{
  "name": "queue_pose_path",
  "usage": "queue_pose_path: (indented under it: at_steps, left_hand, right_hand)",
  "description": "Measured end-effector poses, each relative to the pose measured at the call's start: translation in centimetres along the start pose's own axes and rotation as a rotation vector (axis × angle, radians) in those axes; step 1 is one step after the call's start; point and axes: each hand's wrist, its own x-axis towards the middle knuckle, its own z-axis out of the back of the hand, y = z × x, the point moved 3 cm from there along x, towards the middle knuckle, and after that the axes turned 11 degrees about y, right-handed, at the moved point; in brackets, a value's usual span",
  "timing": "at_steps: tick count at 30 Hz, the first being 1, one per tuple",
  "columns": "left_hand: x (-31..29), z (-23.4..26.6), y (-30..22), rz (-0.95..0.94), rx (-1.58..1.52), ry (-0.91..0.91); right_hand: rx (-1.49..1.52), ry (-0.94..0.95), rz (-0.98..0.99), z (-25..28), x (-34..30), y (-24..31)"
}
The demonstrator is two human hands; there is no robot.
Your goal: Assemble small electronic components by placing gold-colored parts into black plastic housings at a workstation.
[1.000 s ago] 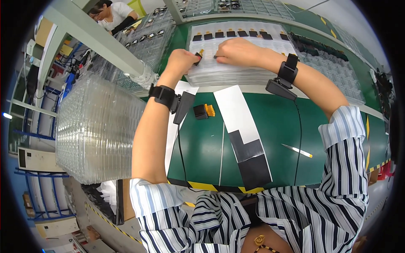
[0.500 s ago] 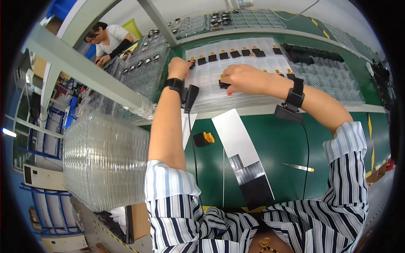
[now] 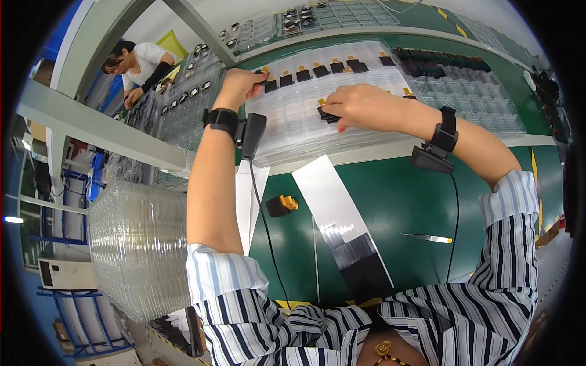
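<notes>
My left hand [image 3: 240, 86] is at the far left of a clear plastic tray [image 3: 287, 125], its thumb and forefinger closed at a small black panel with a gold tab. Along the tray's far side runs a row of similar black panels [image 3: 303, 75], each with a gold tab pointing away from me. My right hand [image 3: 366, 107] is over the tray's middle, fingers closed on a few overlapping black panels [image 3: 329, 114]. Its palm and forearm partly hide the nearer row, where one gold-tabbed panel [image 3: 409, 94] shows. Black straps with small devices sit on both wrists.
A small stack of gold-tabbed panels [image 3: 279, 206], a white strip with a black end [image 3: 326, 189] and tweezers [image 3: 430, 238] lie on the green table. Tall stacked clear trays [image 3: 137, 244] stand left, beside a grey frame post. A co-worker [image 3: 143, 67] sits at the far left.
The view has shifted a little, so most things appear farther left. Relative to the tray, my right hand has moved slightly right with its panels. My left hand stays by the end of the row.
</notes>
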Motion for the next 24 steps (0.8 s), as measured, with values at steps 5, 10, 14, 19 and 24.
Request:
queue_pose_path:
  at_steps: [5,10,14,19,24]
  left_hand:
    - [0.1,-2.9,-1.4,0.105,0.418,0.058]
    - [0.6,-2.7,-1.3,0.158,0.486,0.107]
    - [0.9,-2.4,-0.3,0.153,0.209,0.116]
    - [-0.4,-2.3,-0.8,0.107,-0.122,0.19]
    - [-6.2,-5.6,-3.7,0.045,-0.823,0.244]
  right_hand:
    - [-0.003,0.142,-0.106,1.0,-0.5,-1.1]
    - [-0.143,0.019,-0.204,3.1,-2.8,-1.4]
    - [0.01,0.123,-0.089,1.7,-3.9,-0.6]
    - [0.071,0.1,-0.096,2.7,-4.2,-2.1]
    - [0.024,0.083,-0.108,2.7,-7.4,-2.3]
